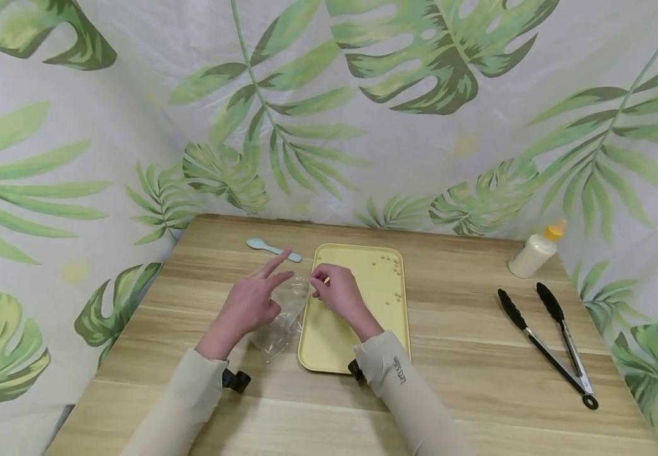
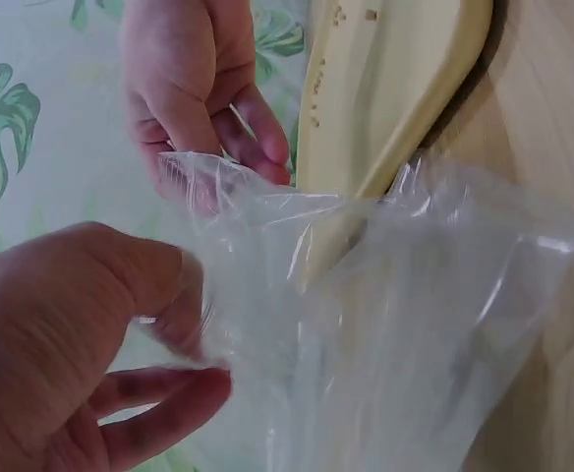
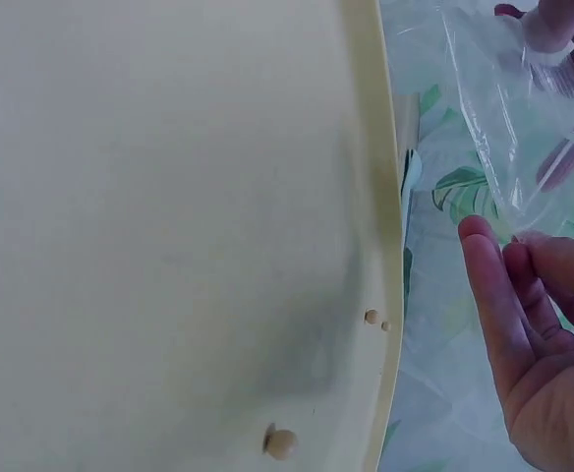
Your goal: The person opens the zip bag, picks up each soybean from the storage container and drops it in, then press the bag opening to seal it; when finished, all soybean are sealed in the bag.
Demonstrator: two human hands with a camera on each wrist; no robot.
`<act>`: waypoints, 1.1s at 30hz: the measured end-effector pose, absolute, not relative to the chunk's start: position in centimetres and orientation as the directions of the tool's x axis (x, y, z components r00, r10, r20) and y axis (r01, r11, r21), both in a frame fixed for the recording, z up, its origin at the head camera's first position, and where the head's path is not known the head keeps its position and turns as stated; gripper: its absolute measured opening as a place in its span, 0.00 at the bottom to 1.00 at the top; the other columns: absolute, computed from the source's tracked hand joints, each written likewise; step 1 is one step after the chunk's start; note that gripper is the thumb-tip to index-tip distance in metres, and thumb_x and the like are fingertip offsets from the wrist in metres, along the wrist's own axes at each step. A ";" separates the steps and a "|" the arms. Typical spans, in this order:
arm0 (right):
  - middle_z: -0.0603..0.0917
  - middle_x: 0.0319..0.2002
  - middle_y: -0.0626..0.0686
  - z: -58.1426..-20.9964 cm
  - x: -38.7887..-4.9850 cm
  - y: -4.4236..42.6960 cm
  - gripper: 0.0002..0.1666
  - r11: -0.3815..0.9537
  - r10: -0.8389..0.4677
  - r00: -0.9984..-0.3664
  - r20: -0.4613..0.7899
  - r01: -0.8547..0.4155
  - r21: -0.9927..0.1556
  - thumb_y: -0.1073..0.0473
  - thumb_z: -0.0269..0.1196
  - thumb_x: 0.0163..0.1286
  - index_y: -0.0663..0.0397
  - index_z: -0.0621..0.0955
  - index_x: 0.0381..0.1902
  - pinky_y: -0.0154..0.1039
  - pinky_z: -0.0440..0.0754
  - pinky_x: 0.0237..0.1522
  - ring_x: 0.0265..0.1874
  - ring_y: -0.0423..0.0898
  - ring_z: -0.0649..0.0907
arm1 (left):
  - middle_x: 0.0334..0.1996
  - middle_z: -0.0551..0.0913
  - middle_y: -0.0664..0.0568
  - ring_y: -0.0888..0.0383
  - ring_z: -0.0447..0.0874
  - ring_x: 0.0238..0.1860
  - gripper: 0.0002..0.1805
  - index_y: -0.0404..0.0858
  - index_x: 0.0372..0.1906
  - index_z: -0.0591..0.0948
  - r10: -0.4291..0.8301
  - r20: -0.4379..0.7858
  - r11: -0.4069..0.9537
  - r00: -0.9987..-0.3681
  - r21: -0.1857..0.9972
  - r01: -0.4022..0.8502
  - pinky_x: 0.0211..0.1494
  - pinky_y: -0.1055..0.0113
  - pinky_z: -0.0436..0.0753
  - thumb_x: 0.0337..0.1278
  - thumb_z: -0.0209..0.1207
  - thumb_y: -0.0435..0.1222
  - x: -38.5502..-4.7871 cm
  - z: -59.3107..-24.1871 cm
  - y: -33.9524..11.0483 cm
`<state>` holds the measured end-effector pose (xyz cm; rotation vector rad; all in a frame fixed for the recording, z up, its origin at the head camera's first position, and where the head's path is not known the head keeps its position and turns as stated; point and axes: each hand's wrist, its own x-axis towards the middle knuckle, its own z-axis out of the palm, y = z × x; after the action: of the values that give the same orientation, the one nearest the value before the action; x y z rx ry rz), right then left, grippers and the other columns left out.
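Observation:
A clear plastic bag hangs beside the left edge of the yellow tray. My right hand pinches the bag's edge between thumb and finger, above the tray's left side. My left hand is at the bag's left side, its fingers spread apart in the head view. In the left wrist view, the fingertips of the left hand touch the film, slightly blurred. Several small round beads lie in the tray, mostly along its right side.
A light blue spoon lies behind the bag, left of the tray. At the right stand a white bottle with a yellow cap and, nearer, black-tipped tongs lying spread. A leaf-patterned curtain hangs behind the table.

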<state>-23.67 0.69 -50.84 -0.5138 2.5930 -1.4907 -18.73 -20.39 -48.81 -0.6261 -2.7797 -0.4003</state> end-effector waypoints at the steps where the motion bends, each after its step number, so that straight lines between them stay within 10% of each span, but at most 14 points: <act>1: 0.89 0.36 0.60 -50.8 -23.7 0.7 0.07 0.462 -0.340 -0.937 0.075 -0.236 -0.855 0.63 0.64 0.75 0.62 0.86 0.39 0.31 0.86 0.25 0.30 0.55 0.91 | 0.77 0.68 0.51 0.61 0.66 0.23 0.37 0.38 0.63 0.83 0.386 0.294 0.858 -0.874 0.232 0.457 0.18 0.72 0.66 0.37 0.62 0.24 -18.8 -48.8 -20.4; 17: 0.90 0.30 0.46 -50.1 -22.1 0.7 0.17 0.523 -0.378 -0.925 -0.034 -0.182 -0.833 0.60 0.69 0.68 0.53 0.84 0.53 0.32 0.75 0.21 0.27 0.50 0.91 | 0.68 0.69 0.41 0.62 0.83 0.31 0.39 0.32 0.69 0.75 0.191 0.145 0.715 -0.971 0.657 0.239 0.34 0.70 0.84 0.44 0.66 0.27 -19.2 -50.5 -21.7; 33: 0.91 0.33 0.51 -50.5 -22.6 1.7 0.11 0.514 -0.319 -0.946 0.055 -0.221 -0.829 0.62 0.69 0.69 0.55 0.85 0.49 0.31 0.79 0.23 0.27 0.52 0.91 | 0.63 0.73 0.38 0.53 0.85 0.35 0.35 0.33 0.66 0.79 0.081 0.152 0.604 -0.985 0.779 0.170 0.31 0.72 0.83 0.45 0.65 0.24 -19.0 -51.2 -22.1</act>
<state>-22.60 1.66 -50.53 -0.4727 2.6409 -1.4235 -18.99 -22.12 -51.21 -0.2133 -2.7221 -1.3377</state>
